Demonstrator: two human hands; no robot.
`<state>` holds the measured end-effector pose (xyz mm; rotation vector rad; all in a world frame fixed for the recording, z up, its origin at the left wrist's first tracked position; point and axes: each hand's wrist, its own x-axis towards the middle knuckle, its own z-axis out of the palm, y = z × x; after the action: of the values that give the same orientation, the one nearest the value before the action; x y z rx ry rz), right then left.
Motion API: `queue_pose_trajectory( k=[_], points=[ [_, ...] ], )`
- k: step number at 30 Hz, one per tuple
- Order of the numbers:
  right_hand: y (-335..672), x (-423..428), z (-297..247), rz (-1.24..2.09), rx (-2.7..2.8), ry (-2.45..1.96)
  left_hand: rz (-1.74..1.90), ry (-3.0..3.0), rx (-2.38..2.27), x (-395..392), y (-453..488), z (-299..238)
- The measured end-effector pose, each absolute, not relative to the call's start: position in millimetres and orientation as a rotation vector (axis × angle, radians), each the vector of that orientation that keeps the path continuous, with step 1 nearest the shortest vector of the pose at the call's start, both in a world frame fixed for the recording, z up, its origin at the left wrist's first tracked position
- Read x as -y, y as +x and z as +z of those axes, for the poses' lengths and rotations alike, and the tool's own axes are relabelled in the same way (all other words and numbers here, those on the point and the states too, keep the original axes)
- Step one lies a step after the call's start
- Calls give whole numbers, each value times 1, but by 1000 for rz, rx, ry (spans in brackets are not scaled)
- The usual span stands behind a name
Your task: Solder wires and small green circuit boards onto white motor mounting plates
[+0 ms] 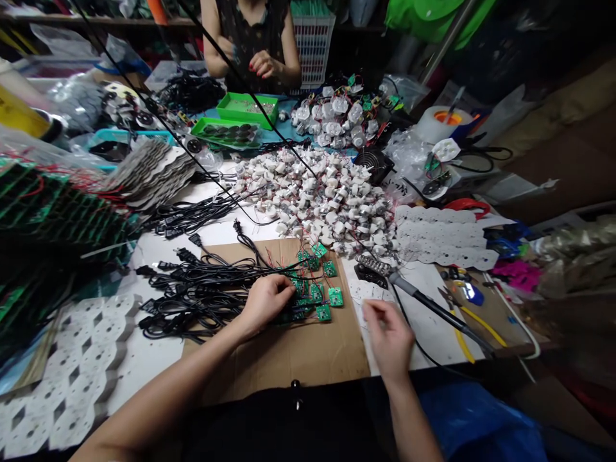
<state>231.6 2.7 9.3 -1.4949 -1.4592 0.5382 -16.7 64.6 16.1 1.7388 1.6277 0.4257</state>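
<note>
My left hand (pixel 265 301) rests on a cluster of small green circuit boards (pixel 318 290) on a sheet of brown cardboard (pixel 308 353), fingers curled down onto the boards at the end of a bundle of black power cords (pixel 192 292). What the fingers hold is hidden. My right hand (pixel 389 339) hovers over the white table just right of the cardboard, fingers loosely bent and holding nothing I can see. A soldering iron (pixel 436 308) lies on its stand to the right of that hand.
A heap of small white motor parts (pixel 322 199) fills the table's middle. Stacks of green boards (pixel 43 224) and white punched panels (pixel 72 378) lie on the left. Yellow-handled cutters (pixel 464 321) lie on the right. A second person (pixel 260 45) works at the far side, by green trays (pixel 248 109).
</note>
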Motion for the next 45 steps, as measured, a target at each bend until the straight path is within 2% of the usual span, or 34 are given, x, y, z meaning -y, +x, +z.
queue_pose_trajectory(
  k=[3, 5, 11, 15, 20, 26, 31, 45],
  points=[
    [265, 12, 8, 553, 984, -1539, 375, 1723, -1654, -67, -15, 18],
    [279, 9, 9, 594, 871, -1489, 336, 1722, -1672, -70, -14, 20],
    [285, -28, 28, 710, 1067, -1503, 304, 1708, -1682, -73, -13, 21],
    [285, -22, 51, 573, 1087, -1543, 311, 1692, -1705, -71, -12, 21],
    [275, 22, 61, 365, 919, -1383, 317, 1701, -1724, -69, -10, 22],
    [211, 36, 40, 704, 1425, -1393, 272, 1695, -1748, -69, -10, 21],
    [180, 22, 27, 631, 1552, -1316, 232, 1698, -1753, -71, -9, 22],
    [171, 16, 15, 501, 1707, -1311, 117, 1747, -1746, -75, -8, 28]
  ],
)
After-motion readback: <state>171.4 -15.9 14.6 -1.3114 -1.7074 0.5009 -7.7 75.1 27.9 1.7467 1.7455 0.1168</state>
